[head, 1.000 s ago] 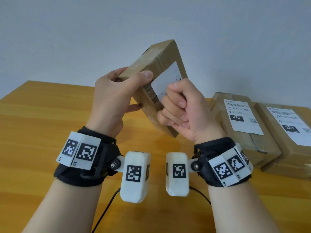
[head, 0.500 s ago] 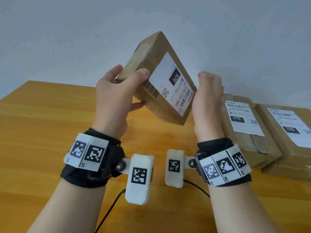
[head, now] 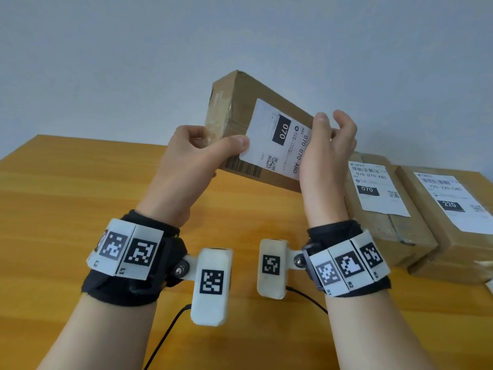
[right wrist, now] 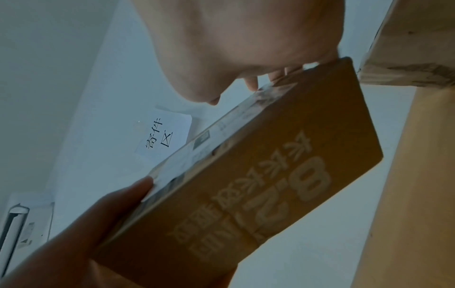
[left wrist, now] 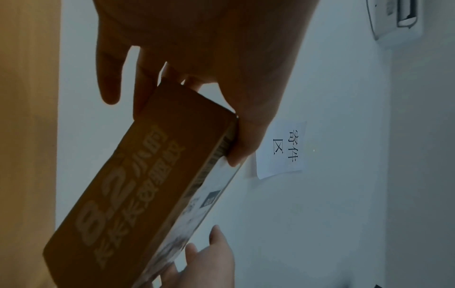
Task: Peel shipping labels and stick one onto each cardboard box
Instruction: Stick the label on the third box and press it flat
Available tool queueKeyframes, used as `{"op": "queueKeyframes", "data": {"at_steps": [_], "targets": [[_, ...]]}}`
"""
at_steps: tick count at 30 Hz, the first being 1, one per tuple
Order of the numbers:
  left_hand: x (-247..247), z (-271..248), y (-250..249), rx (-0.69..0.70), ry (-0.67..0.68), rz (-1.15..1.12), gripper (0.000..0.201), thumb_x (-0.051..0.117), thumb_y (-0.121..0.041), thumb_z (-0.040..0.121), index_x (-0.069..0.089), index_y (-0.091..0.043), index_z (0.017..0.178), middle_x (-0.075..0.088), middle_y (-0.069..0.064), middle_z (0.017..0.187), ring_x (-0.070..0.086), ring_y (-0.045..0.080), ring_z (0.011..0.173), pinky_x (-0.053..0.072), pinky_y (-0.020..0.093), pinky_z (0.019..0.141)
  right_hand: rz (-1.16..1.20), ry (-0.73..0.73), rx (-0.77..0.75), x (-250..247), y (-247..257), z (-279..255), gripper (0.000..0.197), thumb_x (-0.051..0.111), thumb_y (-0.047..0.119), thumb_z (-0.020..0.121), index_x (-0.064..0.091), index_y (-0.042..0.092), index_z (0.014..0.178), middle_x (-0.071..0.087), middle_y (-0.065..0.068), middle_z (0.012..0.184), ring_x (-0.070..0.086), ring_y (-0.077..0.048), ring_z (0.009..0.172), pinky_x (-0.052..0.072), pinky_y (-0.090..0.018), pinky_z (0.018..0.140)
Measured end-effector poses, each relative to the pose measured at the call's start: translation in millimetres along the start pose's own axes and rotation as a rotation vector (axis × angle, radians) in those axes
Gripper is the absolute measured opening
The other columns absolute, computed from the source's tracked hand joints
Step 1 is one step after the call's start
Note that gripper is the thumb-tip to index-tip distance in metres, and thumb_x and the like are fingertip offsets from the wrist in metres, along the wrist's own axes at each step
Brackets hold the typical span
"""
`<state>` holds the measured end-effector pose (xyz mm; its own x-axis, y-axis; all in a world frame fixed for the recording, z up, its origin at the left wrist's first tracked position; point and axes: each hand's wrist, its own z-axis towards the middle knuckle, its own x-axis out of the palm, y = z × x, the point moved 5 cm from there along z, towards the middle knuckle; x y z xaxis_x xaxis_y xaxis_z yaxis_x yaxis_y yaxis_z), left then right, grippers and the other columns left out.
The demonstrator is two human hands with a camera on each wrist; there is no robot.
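Two labelled boxes [head: 384, 209] lie side by side on the table [head: 66, 209], right of the hands, one marked 070, one 220. A paper sign [left wrist: 283, 148] hangs on the wall behind. A third box [head: 256, 124] is raised tilted above the table, its label [head: 280, 140] facing the person. The left hand [head: 192, 161] grips its lower end, thumb beside the label corner. The right hand [head: 322, 156] holds the other end, fingers loosely curled round the far edge.

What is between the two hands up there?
In the head view, a cardboard box with a white label sits between the left hand and the right hand; both grip it.
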<state>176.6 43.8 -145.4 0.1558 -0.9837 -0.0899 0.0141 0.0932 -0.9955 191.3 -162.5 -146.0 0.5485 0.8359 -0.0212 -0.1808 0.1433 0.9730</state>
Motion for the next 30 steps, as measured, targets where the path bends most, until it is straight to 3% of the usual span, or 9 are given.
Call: {"op": "queueKeyframes", "data": {"at_steps": [2,4,7,11,17,21,23,26,30], "targets": [[0.1,-0.9,-1.8,0.012,-0.025,-0.023,0.085,0.082,-0.064,0.049,0.057,-0.030,0.122,0.074,0.000,0.118,0.074,0.017,0.108,0.058,0.048,0.102,-0.027,-0.010,0.043,2.3,-2.7,-1.1,0.070,0.037,0.068,0.090,0.035,0.030,0.149,0.045,-0.003,0.145,0.052,-0.024,0.131,0.050,-0.054,0.104],[2.4,-1.8,-2.6,0.027,-0.020,-0.033,0.084,0.084,-0.062,0.048,0.057,-0.032,0.121,0.073,0.002,0.117,0.074,0.018,0.107,0.057,0.047,0.102,-0.032,0.007,0.082,4.1,-5.7,-1.1,0.080,0.033,0.076,0.083,0.035,0.030,0.149,0.045,-0.003,0.146,0.048,-0.027,0.136,0.045,-0.059,0.109],[6.0,-0.9,1.1,0.024,0.030,0.013,0.090,0.091,-0.057,0.046,0.057,-0.026,0.124,0.070,0.003,0.125,0.073,0.023,0.111,0.059,0.051,0.099,-0.045,0.005,0.080,1.1,-6.5,2.2,0.066,0.031,0.066,0.098,0.029,0.036,0.156,0.036,-0.003,0.148,0.045,-0.027,0.135,0.046,-0.054,0.107],[11.8,-1.0,7.2,0.001,0.133,0.108,0.100,0.094,-0.054,0.039,0.053,-0.022,0.125,0.067,-0.001,0.124,0.074,0.021,0.108,0.061,0.051,0.095,-0.072,-0.050,0.065,-5.1,-3.0,4.1,0.071,0.026,0.070,0.090,0.039,0.033,0.150,0.035,-0.003,0.137,0.048,-0.030,0.129,0.053,-0.051,0.100],[21.4,-4.4,7.8,0.063,0.200,0.252,0.095,0.095,-0.049,0.046,0.050,-0.029,0.128,0.065,-0.013,0.122,0.069,0.010,0.107,0.061,0.046,0.093,-0.123,-0.157,-0.046,-12.9,-0.6,1.4,0.052,0.035,0.052,0.108,0.029,0.035,0.157,0.028,0.000,0.129,0.027,-0.019,0.124,0.042,-0.051,0.109],[24.8,-8.4,2.7,0.075,0.213,0.200,0.098,0.094,-0.060,0.052,0.047,-0.038,0.136,0.072,-0.014,0.116,0.071,-0.001,0.099,0.057,0.025,0.080,-0.187,-0.174,-0.110,-12.5,-2.0,3.1,0.053,0.041,0.053,0.106,0.033,0.031,0.153,0.031,-0.004,0.133,0.024,-0.015,0.123,0.043,-0.048,0.108],[24.1,-9.9,-2.2,0.083,0.203,0.184,0.081,0.086,-0.062,0.061,0.054,-0.039,0.131,0.074,-0.015,0.113,0.071,-0.006,0.096,0.052,0.016,0.072,-0.183,-0.181,-0.100,-13.1,-4.2,4.3,0.052,0.043,0.053,0.106,0.036,0.028,0.150,0.031,-0.002,0.134,0.022,-0.013,0.122,0.044,-0.045,0.107],[21.1,-7.5,-2.8,0.124,0.185,0.249,0.065,0.093,-0.054,0.065,0.069,-0.031,0.120,0.075,-0.016,0.111,0.070,0.002,0.103,0.054,0.025,0.082,-0.159,-0.219,-0.105,-15.5,-4.9,5.3,0.048,0.047,0.051,0.105,0.042,0.022,0.143,0.028,0.001,0.129,0.023,-0.013,0.123,0.048,-0.040,0.102],[21.2,-4.4,2.5,0.131,0.186,0.284,0.069,0.092,-0.052,0.058,0.067,-0.031,0.118,0.073,-0.015,0.110,0.070,0.009,0.104,0.057,0.035,0.090,-0.176,-0.263,-0.170,-17.8,-4.6,4.5,0.049,0.048,0.050,0.105,0.045,0.017,0.140,0.033,-0.004,0.135,0.026,-0.015,0.120,0.046,-0.034,0.096]]}}
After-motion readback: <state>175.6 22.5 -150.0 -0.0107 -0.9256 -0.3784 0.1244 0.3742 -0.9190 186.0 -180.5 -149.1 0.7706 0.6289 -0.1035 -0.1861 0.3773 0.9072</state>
